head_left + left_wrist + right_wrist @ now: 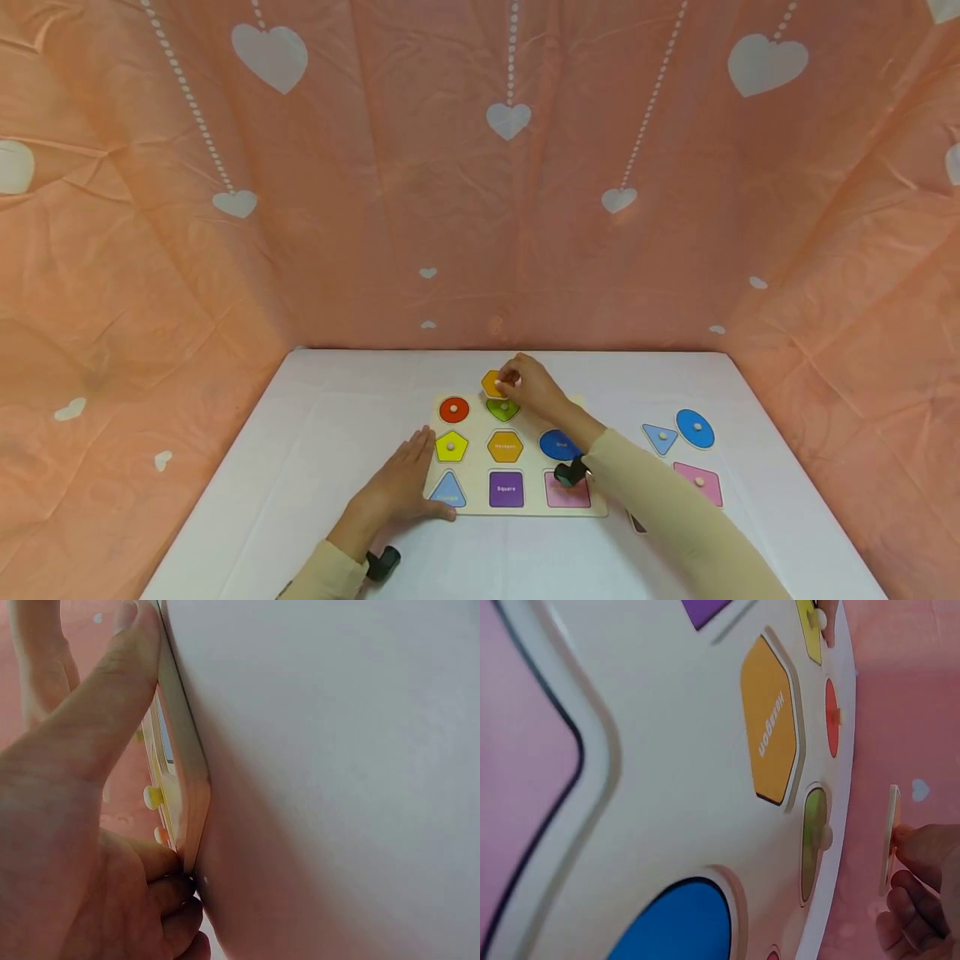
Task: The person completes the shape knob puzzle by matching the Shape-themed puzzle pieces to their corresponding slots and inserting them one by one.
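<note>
Location type: curtained booth. Creased pink sheeting (pixel 420 192), printed with white hearts (pixel 508 121), encloses the back and both sides of a white table (pixel 300 425). Surrounding room type (home, office, other): indeterminable.

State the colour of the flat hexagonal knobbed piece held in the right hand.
The hexagonal piece is yellow-orange; the head view shows it best.

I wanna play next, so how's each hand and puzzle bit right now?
Left hand, touching the board
Right hand, pinching the hexagon piece
hexagon piece, held off the board
board, lying on the table
Red piece, in slot
Yellow pentagon, in slot
Green piece, in slot
Hexagon slot, empty
Triangle slot, empty
Square slot, empty
Oval slot, empty
Pink slot, empty
Blue oval, on table
Blue triangle, on table
Pink piece, on table
Dark piece, mostly hidden
</note>
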`<state>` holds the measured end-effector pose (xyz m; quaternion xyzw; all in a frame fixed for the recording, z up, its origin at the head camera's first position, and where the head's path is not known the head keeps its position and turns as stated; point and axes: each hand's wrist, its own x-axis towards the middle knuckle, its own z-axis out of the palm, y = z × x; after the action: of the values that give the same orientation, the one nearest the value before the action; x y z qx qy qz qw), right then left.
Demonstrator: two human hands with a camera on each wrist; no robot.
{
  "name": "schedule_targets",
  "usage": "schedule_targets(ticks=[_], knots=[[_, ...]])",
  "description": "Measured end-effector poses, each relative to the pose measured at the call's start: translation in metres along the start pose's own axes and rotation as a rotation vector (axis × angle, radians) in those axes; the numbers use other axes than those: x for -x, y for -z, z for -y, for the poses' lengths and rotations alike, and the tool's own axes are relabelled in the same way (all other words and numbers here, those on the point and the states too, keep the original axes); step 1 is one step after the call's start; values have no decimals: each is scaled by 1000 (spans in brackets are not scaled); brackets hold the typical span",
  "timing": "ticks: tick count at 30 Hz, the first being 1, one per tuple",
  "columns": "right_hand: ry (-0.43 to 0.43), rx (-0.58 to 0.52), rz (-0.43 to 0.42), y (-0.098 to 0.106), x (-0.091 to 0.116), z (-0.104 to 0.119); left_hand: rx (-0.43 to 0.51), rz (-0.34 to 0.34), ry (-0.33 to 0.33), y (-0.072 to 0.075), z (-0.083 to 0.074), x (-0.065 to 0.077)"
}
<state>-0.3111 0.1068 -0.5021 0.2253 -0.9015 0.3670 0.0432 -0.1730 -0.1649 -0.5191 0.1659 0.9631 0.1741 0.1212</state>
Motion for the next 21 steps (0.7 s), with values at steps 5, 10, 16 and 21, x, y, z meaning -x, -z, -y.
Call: schedule_targets(ticks=[5,10,16,21], knots=[[35,7,12,2,6,5,-6,-2,3,-1,1,0],[77,13,28,3,13,9,-17,4,-5,-2,2,-1],[79,24,40,3,24,11,-20,4,-5,-1,2,-2],[85,20,31,3,32,10,-22,3,-2,0,1,-1]])
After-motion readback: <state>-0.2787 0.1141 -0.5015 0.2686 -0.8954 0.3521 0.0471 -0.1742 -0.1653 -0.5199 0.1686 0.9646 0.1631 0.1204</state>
